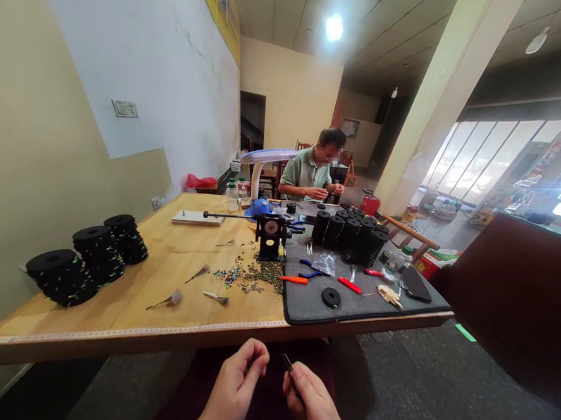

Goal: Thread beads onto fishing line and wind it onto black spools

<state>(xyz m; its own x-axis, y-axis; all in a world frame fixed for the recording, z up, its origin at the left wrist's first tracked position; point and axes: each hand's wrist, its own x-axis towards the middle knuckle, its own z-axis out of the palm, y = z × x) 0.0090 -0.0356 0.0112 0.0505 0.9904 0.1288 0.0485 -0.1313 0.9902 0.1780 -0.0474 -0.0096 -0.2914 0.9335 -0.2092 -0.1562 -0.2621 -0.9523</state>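
Low in front of the table edge, my left hand [237, 385] is closed in a pinch, thumb against the curled fingers. Whatever it may hold is too small to make out. Beside it, my right hand [311, 395] grips a slim dark pointed tool [286, 361], its tip angled up and left toward the other hand. The fingers cover most of this tool, so its exact kind is hidden. Both hands are apart and touch nothing on the wooden table [126, 318]. Nearest above them lie a small black spool [331, 297] and the dark grey mat [303, 309].
Several black foam rolls stand at the left [55, 275] and on the mat [352, 230]. A black winding device [270, 231] rises mid-table behind scattered beads [267, 272]. Brushes [215, 298], an orange-handled tool [295, 279] and blue-handled pliers [309, 274] lie around. Across sits a co-worker [306, 170].
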